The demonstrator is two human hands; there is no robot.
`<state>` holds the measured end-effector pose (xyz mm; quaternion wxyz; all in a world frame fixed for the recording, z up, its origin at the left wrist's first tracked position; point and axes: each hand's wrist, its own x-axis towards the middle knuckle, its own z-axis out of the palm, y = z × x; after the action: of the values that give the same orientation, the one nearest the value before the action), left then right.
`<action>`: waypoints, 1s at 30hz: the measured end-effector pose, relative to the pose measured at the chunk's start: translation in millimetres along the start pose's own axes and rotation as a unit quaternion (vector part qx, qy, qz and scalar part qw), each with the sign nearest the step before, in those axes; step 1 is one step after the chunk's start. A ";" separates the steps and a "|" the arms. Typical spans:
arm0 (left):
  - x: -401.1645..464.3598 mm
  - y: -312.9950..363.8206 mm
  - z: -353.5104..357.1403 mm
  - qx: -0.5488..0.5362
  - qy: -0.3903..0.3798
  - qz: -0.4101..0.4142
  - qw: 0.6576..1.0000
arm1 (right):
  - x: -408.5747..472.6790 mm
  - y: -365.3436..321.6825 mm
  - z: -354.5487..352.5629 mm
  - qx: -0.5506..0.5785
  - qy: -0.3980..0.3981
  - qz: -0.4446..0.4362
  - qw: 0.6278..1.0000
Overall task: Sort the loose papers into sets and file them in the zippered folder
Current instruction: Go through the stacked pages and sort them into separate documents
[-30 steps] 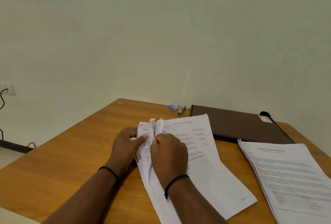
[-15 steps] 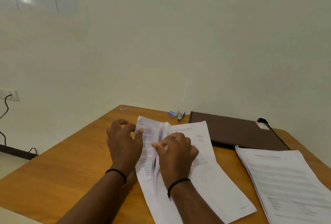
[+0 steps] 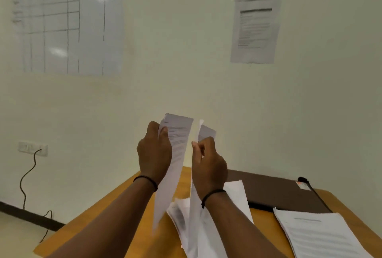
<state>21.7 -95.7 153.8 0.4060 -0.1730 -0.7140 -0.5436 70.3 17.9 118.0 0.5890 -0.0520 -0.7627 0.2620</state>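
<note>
Both hands are raised above the wooden table. My left hand pinches the top of a printed sheet that hangs down towards the table. My right hand grips another set of papers seen nearly edge-on, its lower end trailing into the loose pile on the table. A dark brown zippered folder lies closed at the back right. A separate paper stack sits at the right front.
A wall stands just behind the table, with a "WS 03" notice and a whiteboard sheet. A socket with a dangling cable is at lower left. The table's left edge runs diagonally.
Both hands have lifted off the table, each pulling papers up and apart. The camera has tilted upward, so more wall and less table show.
</note>
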 end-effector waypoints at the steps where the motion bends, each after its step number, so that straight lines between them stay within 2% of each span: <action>1: 2.6 6.9 -2.2 -0.031 -0.006 -0.024 0.999 | 5.1 -12.0 -3.7 0.028 -0.005 -0.008 1.000; 4: 8.3 29.1 -7.9 -0.157 -0.035 -0.078 0.984 | 15.5 -36.2 -12.4 0.073 -0.049 -0.052 0.995; 7: 8.5 45.6 -15.5 -0.296 -0.098 -0.142 0.940 | 17.1 -42.2 -21.3 0.099 -0.121 -0.059 0.986; 10: 9.5 57.7 -27.0 -0.368 -0.178 -0.155 0.899 | 17.8 -43.7 -39.3 0.126 -0.167 -0.055 0.976; 12: 9.6 63.8 -32.5 -0.368 -0.194 -0.140 0.899 | 20.9 -47.1 -52.4 0.126 -0.174 -0.067 0.974; 14: 9.5 68.4 -36.6 -0.345 -0.177 -0.119 0.914 | 26.5 -50.9 -64.1 0.128 -0.170 -0.077 0.974; 17: 11.0 75.2 -45.7 -0.329 -0.154 -0.091 0.927 | 37.1 -52.9 -84.1 0.131 -0.101 -0.069 0.984; 20: 18.8 75.5 -60.3 -0.356 -0.176 -0.119 0.910 | 50.7 -46.7 -101.6 0.023 0.014 -0.014 1.000; 22: 24.6 70.2 -68.1 -0.385 -0.201 -0.135 0.890 | 57.2 -43.2 -113.3 -0.021 -0.005 0.090 0.996; 24: 26.4 68.5 -72.5 -0.403 -0.216 -0.147 0.877 | 61.2 -36.9 -124.8 0.035 -0.075 0.173 0.981; 26: 26.7 69.4 -73.5 -0.404 -0.220 -0.152 0.875 | 62.5 -31.6 -130.5 0.155 -0.113 0.200 0.961; 30: 24.9 73.7 -69.6 -0.389 -0.229 -0.162 0.877 | 65.9 -33.8 -136.9 0.210 -0.052 0.220 0.951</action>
<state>84.5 -138.6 225.3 0.0371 -0.3187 -0.5358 -0.7810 184.9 60.9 214.0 0.4738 -0.0798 -0.6896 0.5418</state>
